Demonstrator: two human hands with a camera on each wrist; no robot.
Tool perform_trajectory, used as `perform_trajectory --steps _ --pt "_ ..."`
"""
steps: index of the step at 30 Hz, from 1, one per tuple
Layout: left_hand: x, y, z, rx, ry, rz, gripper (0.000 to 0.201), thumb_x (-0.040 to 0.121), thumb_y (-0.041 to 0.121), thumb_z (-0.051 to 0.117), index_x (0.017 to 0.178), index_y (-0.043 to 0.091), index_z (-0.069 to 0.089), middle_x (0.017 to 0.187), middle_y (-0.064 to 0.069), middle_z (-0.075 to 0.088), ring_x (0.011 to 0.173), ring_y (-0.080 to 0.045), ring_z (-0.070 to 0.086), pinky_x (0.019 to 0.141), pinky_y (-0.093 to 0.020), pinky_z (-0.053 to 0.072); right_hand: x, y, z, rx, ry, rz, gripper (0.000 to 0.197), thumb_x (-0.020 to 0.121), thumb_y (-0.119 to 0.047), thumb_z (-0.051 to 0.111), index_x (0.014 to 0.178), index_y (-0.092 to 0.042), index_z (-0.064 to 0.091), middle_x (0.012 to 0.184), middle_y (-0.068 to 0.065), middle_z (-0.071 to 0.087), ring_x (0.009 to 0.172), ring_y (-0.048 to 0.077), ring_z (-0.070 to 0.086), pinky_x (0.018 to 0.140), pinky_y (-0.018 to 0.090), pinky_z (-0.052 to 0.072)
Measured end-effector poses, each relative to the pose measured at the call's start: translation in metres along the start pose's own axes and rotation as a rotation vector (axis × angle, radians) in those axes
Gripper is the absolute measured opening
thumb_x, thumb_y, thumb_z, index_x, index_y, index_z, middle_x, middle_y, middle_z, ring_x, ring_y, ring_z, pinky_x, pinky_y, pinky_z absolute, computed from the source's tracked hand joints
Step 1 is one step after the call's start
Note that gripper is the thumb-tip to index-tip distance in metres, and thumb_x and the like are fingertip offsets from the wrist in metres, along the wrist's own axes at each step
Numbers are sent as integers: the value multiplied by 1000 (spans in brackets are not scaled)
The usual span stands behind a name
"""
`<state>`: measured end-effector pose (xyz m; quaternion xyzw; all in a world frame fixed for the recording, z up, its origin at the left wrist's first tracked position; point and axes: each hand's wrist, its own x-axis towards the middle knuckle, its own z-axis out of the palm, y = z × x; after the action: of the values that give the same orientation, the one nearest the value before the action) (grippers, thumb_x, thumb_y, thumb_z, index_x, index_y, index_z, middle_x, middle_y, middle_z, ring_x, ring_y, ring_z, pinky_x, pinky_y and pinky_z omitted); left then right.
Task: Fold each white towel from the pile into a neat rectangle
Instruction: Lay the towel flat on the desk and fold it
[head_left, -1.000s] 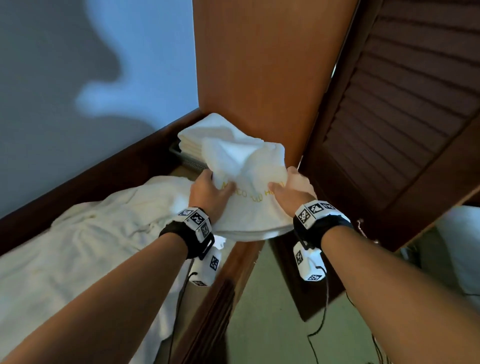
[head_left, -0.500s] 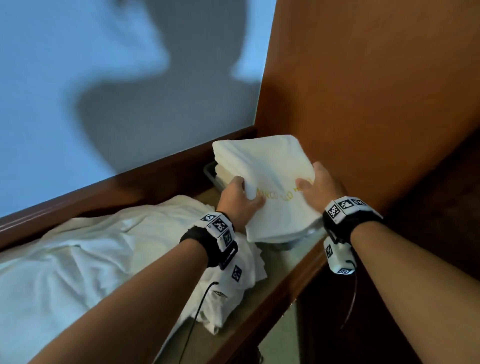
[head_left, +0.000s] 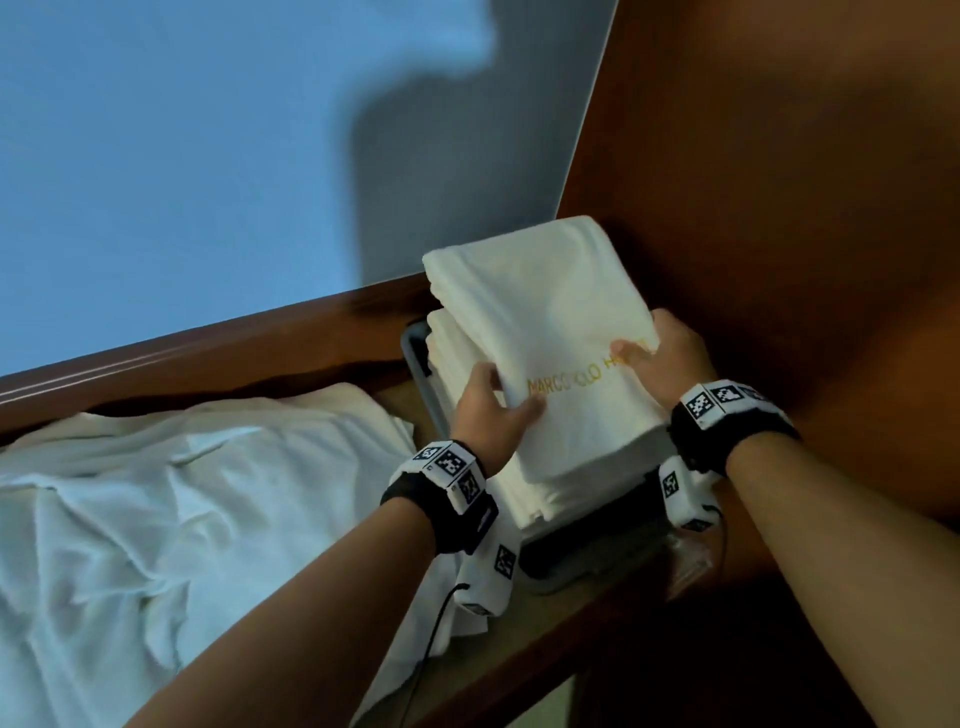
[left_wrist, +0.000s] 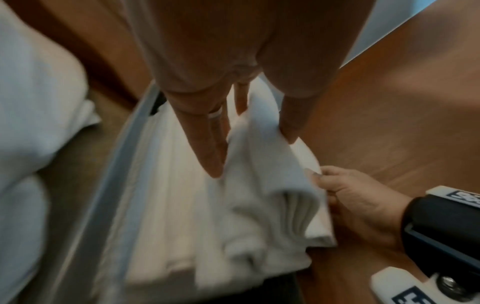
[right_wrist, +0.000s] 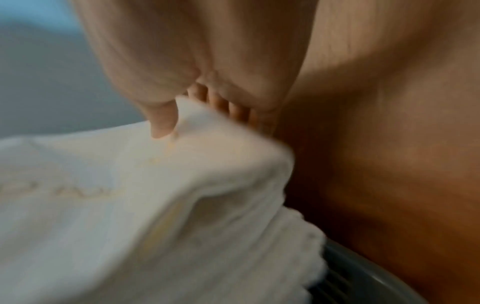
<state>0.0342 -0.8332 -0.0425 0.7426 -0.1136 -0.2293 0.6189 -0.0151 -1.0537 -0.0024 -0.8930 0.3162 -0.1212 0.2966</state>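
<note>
Both hands, left (head_left: 491, 410) and right (head_left: 662, 358), grip a folded towel (head_left: 545, 332) atop the stack (head_left: 540, 499); uneven release could topple it.

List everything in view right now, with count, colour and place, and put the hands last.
folded towel: one, white with gold lettering, top of the stack, held at both sides
towel stack: several, white, in the basket
basket: one, grey, right end of the shelf
unfolded pile: white, left on the shelf
shelf: one, brown wood
panel: brown wood, right
left hand: grips folded towel
right hand: grips folded towel
</note>
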Motion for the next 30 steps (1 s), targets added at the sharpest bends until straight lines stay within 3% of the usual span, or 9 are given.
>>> perform_trajectory --steps 2,4,11,16,18,20,23,27,30 --pt "-5 -18 6 -4 -67 -173 49 86 26 77 121 14 44 109 0 59 97 -24 65 75 -56 60 1 30 18 -72 -162 82 32 92 -32 65 118 -15 57 115 7 66 101 29 62 82 33 45" --pt "-7 -28 10 -7 -74 -214 48 87 23 77 122 12 46 105 1 60 94 -23 67 71 -56 61 -3 56 32 -147 -281 167 35 96 -36 58 124 -15 54 120 10 64 105 30 61 83 34 45" --pt "-20 -25 22 -103 -9 -240 47 84 14 80 119 14 47 91 -3 67 83 -23 71 71 -57 60 0 81 28 -68 -154 109 31 102 -22 50 130 -11 52 123 15 61 107 34 58 84 35 43" --pt "-21 -31 29 -16 26 -217 57 79 32 85 120 18 47 101 -4 66 88 -21 69 78 -48 61 -4 93 31 -239 -205 153 39 99 -30 54 135 -13 50 131 18 55 114 37 52 94 43 45" --pt "-5 -30 19 187 156 -102 71 81 49 78 134 16 44 124 -8 59 109 -23 61 94 -40 53 -8 82 33 -371 -95 86 49 95 -33 58 140 -18 46 139 13 45 123 36 42 99 48 40" --pt "14 -23 1 435 260 101 78 87 58 66 146 15 36 143 -9 43 131 -27 44 109 -42 39 -17 64 36 -386 22 -69 49 92 -38 60 135 -18 52 138 8 46 121 34 41 98 49 38" --pt "51 -6 -19 938 121 380 81 93 68 46 155 20 26 160 -9 25 147 -34 21 118 -49 20 -39 42 47 -360 -59 -217 62 86 -63 48 132 -23 56 139 4 48 123 33 44 100 49 38" --pt "106 -1 -45 1468 -195 303 90 84 87 15 159 38 -2 167 5 -15 153 -31 -15 121 -56 -4 -41 30 65 -400 -379 -114 101 64 -94 16 151 -43 24 164 1 12 147 35 14 115 63 14" --pt "134 -6 -63 1514 -269 228 95 77 93 12 155 45 -13 165 8 -22 153 -30 -15 120 -59 -2 -25 28 79 -406 -491 -81 104 61 -100 21 152 -52 2 166 -1 -12 150 36 -8 115 68 -1"
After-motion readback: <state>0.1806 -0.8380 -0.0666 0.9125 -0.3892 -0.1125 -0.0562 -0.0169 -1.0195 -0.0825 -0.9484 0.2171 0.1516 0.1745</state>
